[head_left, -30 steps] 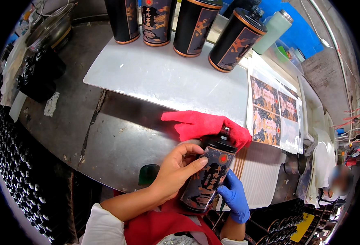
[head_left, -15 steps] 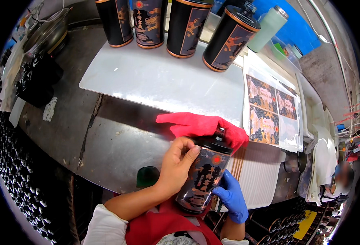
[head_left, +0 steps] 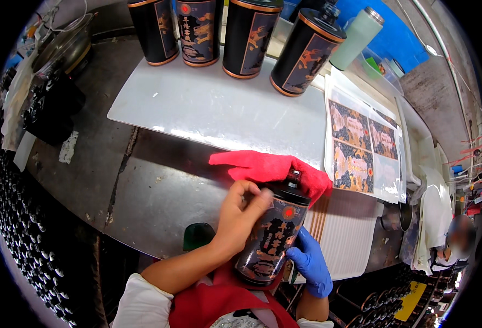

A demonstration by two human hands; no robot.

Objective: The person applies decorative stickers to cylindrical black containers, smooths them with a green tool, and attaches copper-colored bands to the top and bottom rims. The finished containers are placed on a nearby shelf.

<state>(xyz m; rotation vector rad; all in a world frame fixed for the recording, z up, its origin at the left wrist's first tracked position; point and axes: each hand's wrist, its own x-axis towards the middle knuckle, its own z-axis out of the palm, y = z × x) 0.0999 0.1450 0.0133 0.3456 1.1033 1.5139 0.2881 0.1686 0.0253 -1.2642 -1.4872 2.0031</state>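
A black bottle (head_left: 270,238) with a dark label of copper patterns and a red dot leans in front of my red apron. My right hand (head_left: 311,262), in a blue glove, grips its lower right side. Bare and curled, my left hand (head_left: 242,216) is at the bottle's upper left edge, its thumb and forefinger drawn together by the label's top corner. Whatever is between those fingertips is too small to make out. Behind the bottle's neck a red cloth (head_left: 268,165) lies bunched over the edge of the grey board (head_left: 197,109).
Several similar bottles (head_left: 200,33) stand along the board's far edge, with a pale green flask (head_left: 357,38) beside them. Printed label sheets (head_left: 353,147) lie to the right, above a ribbed white tray (head_left: 350,240). A metal basin (head_left: 63,46) sits far left.
My left thumb has lifted slightly up and away from the label's top left corner. My right hand and the bottle have barely moved.
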